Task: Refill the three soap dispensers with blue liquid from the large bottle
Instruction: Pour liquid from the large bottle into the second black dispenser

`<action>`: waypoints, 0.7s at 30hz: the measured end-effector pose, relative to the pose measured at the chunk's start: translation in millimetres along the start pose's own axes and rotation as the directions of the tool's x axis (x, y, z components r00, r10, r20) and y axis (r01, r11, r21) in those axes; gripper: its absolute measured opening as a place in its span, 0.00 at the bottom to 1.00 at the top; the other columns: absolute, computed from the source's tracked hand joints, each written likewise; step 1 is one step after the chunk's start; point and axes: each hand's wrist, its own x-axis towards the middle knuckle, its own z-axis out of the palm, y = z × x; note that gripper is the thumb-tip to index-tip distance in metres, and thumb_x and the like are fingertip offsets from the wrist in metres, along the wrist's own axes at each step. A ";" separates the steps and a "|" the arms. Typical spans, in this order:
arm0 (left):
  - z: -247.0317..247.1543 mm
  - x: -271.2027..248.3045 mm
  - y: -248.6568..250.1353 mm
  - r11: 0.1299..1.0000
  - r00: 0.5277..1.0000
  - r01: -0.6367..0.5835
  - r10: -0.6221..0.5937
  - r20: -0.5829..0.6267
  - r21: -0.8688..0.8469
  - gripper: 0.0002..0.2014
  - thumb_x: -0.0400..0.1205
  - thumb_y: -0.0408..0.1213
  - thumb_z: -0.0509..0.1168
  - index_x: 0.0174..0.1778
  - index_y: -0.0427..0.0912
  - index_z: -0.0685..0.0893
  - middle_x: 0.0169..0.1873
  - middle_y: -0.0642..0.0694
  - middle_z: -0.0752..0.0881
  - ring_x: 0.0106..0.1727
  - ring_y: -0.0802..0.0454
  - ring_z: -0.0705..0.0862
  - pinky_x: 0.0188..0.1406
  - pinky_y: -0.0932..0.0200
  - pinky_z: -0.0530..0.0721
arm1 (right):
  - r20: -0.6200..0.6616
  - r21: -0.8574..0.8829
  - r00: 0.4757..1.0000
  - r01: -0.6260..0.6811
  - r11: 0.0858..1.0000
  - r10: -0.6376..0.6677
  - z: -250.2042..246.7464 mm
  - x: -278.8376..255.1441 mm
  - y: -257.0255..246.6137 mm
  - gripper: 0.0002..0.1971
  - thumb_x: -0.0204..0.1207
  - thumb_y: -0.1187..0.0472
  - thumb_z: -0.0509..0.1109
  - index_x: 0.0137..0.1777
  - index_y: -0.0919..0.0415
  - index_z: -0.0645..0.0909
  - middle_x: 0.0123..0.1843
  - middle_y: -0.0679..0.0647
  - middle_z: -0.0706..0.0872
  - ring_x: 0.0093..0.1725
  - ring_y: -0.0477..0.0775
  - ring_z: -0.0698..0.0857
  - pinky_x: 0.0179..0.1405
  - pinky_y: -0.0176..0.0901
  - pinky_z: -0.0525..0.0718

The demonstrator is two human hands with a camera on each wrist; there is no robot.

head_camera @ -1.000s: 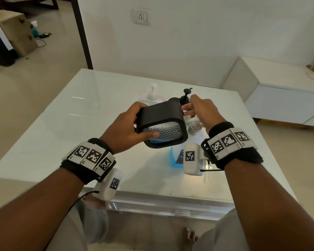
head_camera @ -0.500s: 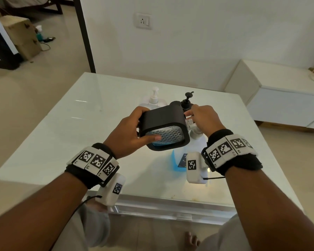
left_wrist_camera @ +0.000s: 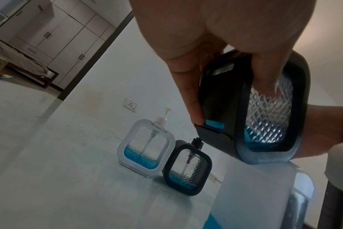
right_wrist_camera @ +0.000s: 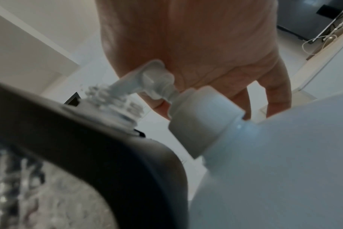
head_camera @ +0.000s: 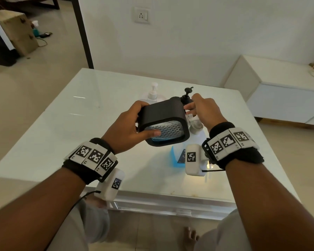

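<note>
Hands unchanged: left [head_camera: 127, 127] grips tilted dispenser [head_camera: 164, 122]; right [head_camera: 205, 111] (fingers straight) on pump [right_wrist_camera: 147, 79].

A black-framed dispenser [head_camera: 164, 122] with a diamond-patterned clear body is held tipped on its side above the surface, its open threaded neck [right_wrist_camera: 116, 105] turned right toward the large bottle [right_wrist_camera: 274, 162]. A little blue liquid pools in its lower end. The large bottle is pale and translucent, standing at near right; its white pump spout [right_wrist_camera: 139, 80] reaches to the neck's mouth. On the far side stand two more dispensers upright, just beside each other: a white-framed dispenser [left_wrist_camera: 147, 147] on the left and a smaller black-framed one [left_wrist_camera: 187, 168] on the right, each with pump fitted and a shallow blue layer at the bottom.
</note>
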 end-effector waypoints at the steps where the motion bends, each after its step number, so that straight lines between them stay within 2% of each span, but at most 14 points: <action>1: -0.1 -0.5 0.9 1.000 1.000 0.002 -0.002 -0.001 -0.005 0.27 0.71 0.46 0.75 0.62 0.47 0.71 0.53 0.58 0.82 0.53 0.62 0.84 0.41 0.63 0.88 | -0.009 -0.008 1.000 0.008 1.000 -0.008 1.0 1.2 0.8 0.22 0.83 0.52 0.54 0.51 0.63 0.88 0.44 0.57 0.91 0.40 0.52 0.84 0.36 0.42 0.73; 4: -0.1 -1.1 2.5 1.000 1.000 0.008 -0.008 0.001 -0.006 0.28 0.70 0.47 0.74 0.62 0.48 0.70 0.54 0.58 0.82 0.54 0.62 0.83 0.41 0.65 0.87 | -0.011 -0.032 1.000 0.027 0.999 -0.028 3.5 3.7 2.4 0.20 0.82 0.52 0.53 0.47 0.59 0.87 0.46 0.55 0.91 0.46 0.55 0.86 0.45 0.45 0.80; 6: 0.5 -0.9 2.9 1.000 1.000 0.006 -0.006 0.003 -0.006 0.28 0.70 0.48 0.74 0.62 0.48 0.70 0.54 0.58 0.81 0.54 0.62 0.83 0.41 0.64 0.87 | -0.007 -0.048 1.000 0.027 0.998 -0.028 3.2 4.3 2.8 0.19 0.81 0.52 0.54 0.43 0.55 0.87 0.48 0.53 0.91 0.48 0.55 0.87 0.53 0.50 0.81; 7: 0.8 -0.7 3.0 1.000 1.000 0.004 -0.004 0.004 -0.004 0.28 0.70 0.48 0.74 0.62 0.48 0.70 0.54 0.58 0.82 0.54 0.62 0.83 0.42 0.64 0.88 | -0.008 -0.046 1.000 0.023 0.999 -0.023 2.8 4.1 3.1 0.19 0.80 0.52 0.54 0.41 0.54 0.86 0.48 0.53 0.91 0.48 0.55 0.87 0.53 0.50 0.81; 10: 1.0 -1.1 3.8 1.000 1.000 0.000 0.000 0.003 -0.008 0.28 0.70 0.48 0.74 0.62 0.47 0.70 0.54 0.59 0.81 0.54 0.62 0.83 0.42 0.64 0.88 | -0.017 -0.026 1.000 0.014 1.000 -0.015 2.7 0.4 3.8 0.19 0.81 0.52 0.55 0.41 0.55 0.86 0.47 0.54 0.91 0.44 0.54 0.85 0.45 0.46 0.79; 14: 1.6 -2.0 4.0 1.000 1.000 -0.003 0.003 -0.002 -0.007 0.28 0.71 0.46 0.76 0.62 0.48 0.71 0.53 0.60 0.82 0.53 0.61 0.84 0.42 0.62 0.88 | -0.007 0.029 1.000 0.000 1.000 0.000 0.2 -6.0 -1.3 0.21 0.84 0.53 0.54 0.51 0.62 0.88 0.43 0.54 0.89 0.38 0.48 0.82 0.32 0.39 0.73; 19: 1.5 -2.1 4.7 1.000 1.000 -0.010 0.010 -0.004 -0.005 0.28 0.71 0.46 0.76 0.62 0.48 0.71 0.53 0.60 0.82 0.53 0.62 0.83 0.41 0.63 0.88 | 0.039 0.029 0.999 -0.012 0.999 0.011 -4.3 -4.3 -7.6 0.20 0.85 0.55 0.53 0.55 0.64 0.86 0.42 0.51 0.87 0.35 0.43 0.80 0.33 0.38 0.69; 21: 1.2 -2.0 4.4 1.000 1.000 -0.009 0.009 -0.005 -0.001 0.28 0.71 0.47 0.76 0.62 0.48 0.71 0.53 0.61 0.81 0.53 0.62 0.83 0.41 0.64 0.87 | 0.028 0.006 1.000 -0.012 1.000 0.012 -2.6 -3.3 -7.2 0.19 0.84 0.55 0.54 0.51 0.63 0.86 0.40 0.51 0.87 0.38 0.46 0.83 0.36 0.39 0.72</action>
